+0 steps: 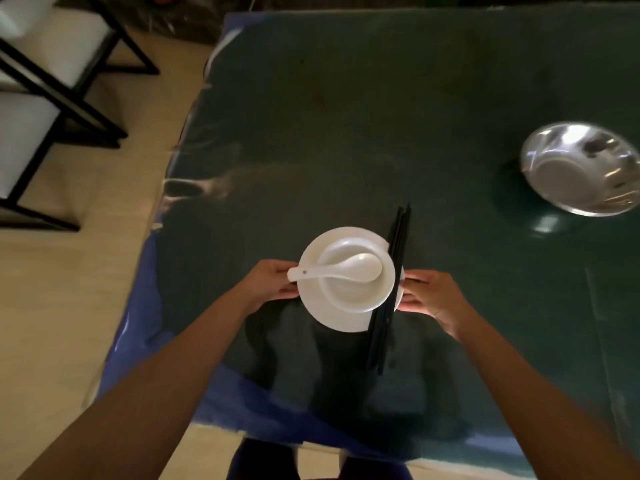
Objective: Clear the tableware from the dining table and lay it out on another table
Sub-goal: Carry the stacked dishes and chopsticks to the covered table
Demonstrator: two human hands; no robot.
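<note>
While both hands [273,282] [429,296] grip plate [332,315], bowl [353,296], spoon [343,270], chopsticks [393,289] aboard.

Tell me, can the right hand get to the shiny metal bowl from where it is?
Probably yes. Nothing stands between the right hand and the metal bowl, only bare table. But that hand holds the white plate together with the left hand, so it would have to let go first.

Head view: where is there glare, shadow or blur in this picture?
Head view: glare streaks the glossy table along its left edge; the steel bowl shows bright reflections; a dark shadow lies under the white plate held by the left hand and right hand; the chairs at left are blurred; wide-angle lens bends the table edges.
</note>
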